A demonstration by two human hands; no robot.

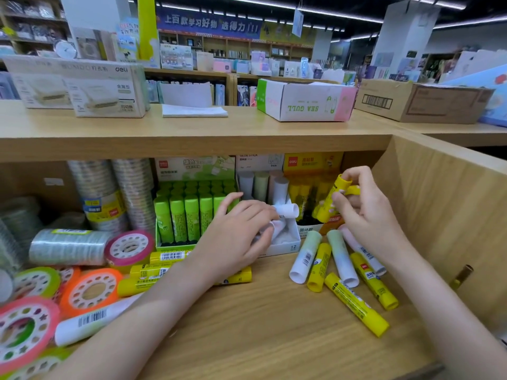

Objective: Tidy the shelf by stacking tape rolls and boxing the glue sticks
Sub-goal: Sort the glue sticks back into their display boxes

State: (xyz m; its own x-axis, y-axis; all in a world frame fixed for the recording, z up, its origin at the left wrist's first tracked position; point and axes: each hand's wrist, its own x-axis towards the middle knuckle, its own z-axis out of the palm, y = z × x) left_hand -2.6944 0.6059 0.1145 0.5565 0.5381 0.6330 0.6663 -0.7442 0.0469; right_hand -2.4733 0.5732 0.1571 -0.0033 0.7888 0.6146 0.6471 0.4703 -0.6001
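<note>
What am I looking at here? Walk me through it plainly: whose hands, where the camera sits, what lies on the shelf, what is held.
There is no machine: a person works bare-handed, filmed by one camera on their head looking down. The left hand grips a white glue stick over the white box. The right hand holds a yellow glue stick at the yellow box. Loose glue sticks lie on the wooden shelf; the green box is full, and tape rolls sit left.
</note>
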